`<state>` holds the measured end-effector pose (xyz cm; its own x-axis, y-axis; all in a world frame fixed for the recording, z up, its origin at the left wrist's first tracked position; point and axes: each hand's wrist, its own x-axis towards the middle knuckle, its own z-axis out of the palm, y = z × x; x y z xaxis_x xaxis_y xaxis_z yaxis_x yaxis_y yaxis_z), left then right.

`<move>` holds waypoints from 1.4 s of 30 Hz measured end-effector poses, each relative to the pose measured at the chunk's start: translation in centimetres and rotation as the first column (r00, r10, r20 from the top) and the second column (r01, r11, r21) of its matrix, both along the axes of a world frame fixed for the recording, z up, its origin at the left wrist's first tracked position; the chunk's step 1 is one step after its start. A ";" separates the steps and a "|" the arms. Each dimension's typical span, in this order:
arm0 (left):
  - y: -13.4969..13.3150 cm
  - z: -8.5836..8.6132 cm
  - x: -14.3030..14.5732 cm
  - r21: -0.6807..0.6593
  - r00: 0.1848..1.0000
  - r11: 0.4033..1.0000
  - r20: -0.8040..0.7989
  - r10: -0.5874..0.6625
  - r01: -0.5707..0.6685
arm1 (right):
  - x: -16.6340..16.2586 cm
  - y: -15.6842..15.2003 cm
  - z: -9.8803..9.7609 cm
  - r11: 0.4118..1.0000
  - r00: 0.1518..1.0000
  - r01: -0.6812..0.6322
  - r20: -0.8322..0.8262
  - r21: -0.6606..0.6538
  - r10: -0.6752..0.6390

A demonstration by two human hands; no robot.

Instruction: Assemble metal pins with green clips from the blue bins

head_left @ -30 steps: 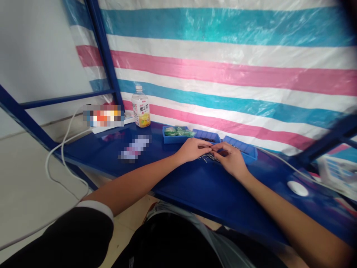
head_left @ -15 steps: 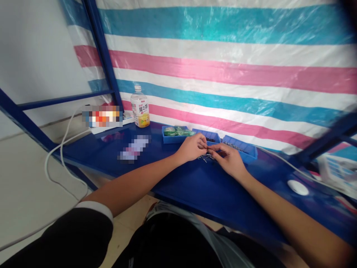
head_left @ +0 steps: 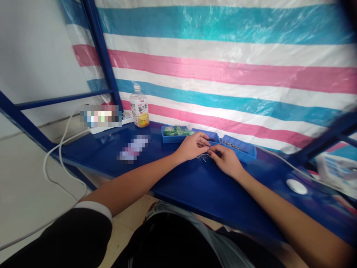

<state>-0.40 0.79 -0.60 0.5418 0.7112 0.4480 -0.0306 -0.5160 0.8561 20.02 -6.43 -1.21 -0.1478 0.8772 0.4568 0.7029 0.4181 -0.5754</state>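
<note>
My left hand (head_left: pixel 193 145) and my right hand (head_left: pixel 226 159) meet fingertip to fingertip above the blue tabletop. The fingers of both are bent in a pinch, and whatever lies between them is too small to make out. Just under the fingertips is a small pile of thin silver metal pieces (head_left: pixel 202 158), partly covered by the hands. Behind them stand a blue tray with green packets (head_left: pixel 175 139), a middle blue tray with small dark parts (head_left: pixel 205 133), partly hidden by my left hand, and a right blue tray with small silver parts (head_left: pixel 249 149).
A drink bottle (head_left: pixel 140 108) stands at the back left, beside a white power strip (head_left: pixel 104 128). White cables (head_left: pixel 60 145) hang over the left edge. A round white object (head_left: pixel 296 187) lies to the right. Striped plastic sheeting (head_left: pixel 223 74) hangs behind the blue table (head_left: pixel 178 186).
My left hand's fingers have lifted and loosened slightly, and my right fingertips have shifted a little. The trays and bottle stay in place, with a slight shift of the view.
</note>
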 end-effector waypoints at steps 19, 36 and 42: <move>-0.1 -0.8 -0.2 0.495 0.870 0.811 -0.492 -0.034 0.312 | 1.0 2.1 0.8 0.979 0.920 0.138 -0.347 -0.149 -0.183; 0.5 -0.6 1.4 0.505 0.853 0.775 -0.515 -0.084 0.381 | 1.2 0.4 1.5 0.980 0.952 0.197 -0.232 -0.035 -0.199; 1.1 0.1 0.0 0.485 0.855 0.819 -0.518 -0.013 0.306 | 1.7 0.4 1.0 0.982 0.954 0.179 -0.235 -0.061 -0.188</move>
<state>-0.40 1.90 -0.47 0.8682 0.3189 0.3802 0.1739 -0.9131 0.3687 21.72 -6.01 -0.20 0.1263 0.8965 0.4247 0.6060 0.2692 -0.7485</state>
